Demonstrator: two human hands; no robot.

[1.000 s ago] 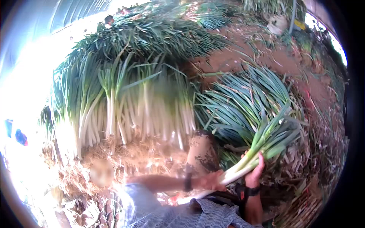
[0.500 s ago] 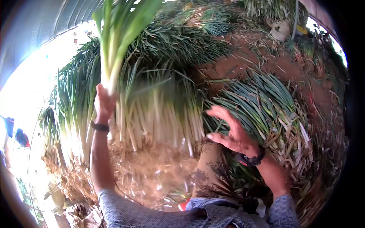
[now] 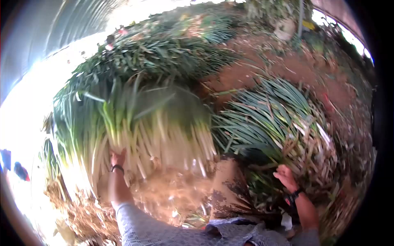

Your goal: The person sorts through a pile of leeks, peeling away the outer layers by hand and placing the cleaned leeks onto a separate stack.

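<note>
My left hand (image 3: 117,157) is at the white stalk ends of a big stacked pile of leeks (image 3: 164,135). It grips the base of a leek bunch (image 3: 110,123) that lies against the pile's left side, its leaves pointing up and away. The picture is blurred there. My right hand (image 3: 286,177) is low on the right with its fingers apart and holds nothing. It hovers at the near edge of a second heap of leeks (image 3: 271,119), whose dark green leaves fan out over the soil.
My mud-stained knee (image 3: 225,184) sits between the two heaps. Loose roots and dry trimmings (image 3: 82,205) cover the ground at lower left. Bare red-brown soil (image 3: 262,61) lies behind, with more leek piles (image 3: 164,49) farther back. Bright glare fills the left side.
My left hand swung the bunch from high in the air down onto the left pile. My right hand, which let go of the bunch earlier, dropped lower towards the right heap.
</note>
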